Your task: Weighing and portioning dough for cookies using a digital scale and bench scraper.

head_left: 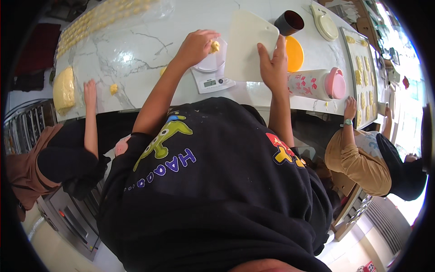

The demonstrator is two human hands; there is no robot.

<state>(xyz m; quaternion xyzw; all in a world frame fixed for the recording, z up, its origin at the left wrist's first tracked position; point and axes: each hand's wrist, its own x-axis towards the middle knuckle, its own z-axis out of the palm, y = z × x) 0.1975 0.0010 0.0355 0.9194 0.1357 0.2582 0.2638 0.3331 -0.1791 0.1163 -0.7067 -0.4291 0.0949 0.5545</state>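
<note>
My left hand (196, 48) is above the digital kitchen scale (204, 84), its fingers curled at a small lump of yellow dough (215, 46). The lump is over the scale's round pan (212, 63); whether it touches the pan I cannot tell. My right hand (274, 64) grips the right edge of a thin off-white board (247, 43), thumb on top and the other fingers mostly hidden. This board lies or hovers just right of the scale. Beyond the right hand are an orange round piece (294, 53) and a dark cup (290, 22).
A white bottle with pink lid (317, 85) lies right of my wrist. A second scale (325, 22) and a tray of shaped dough (358, 50) stand farther right. At left are a dough block (65, 90), a dough scrap (113, 89) and plastic-covered dough balls (99, 20). Co-workers flank me.
</note>
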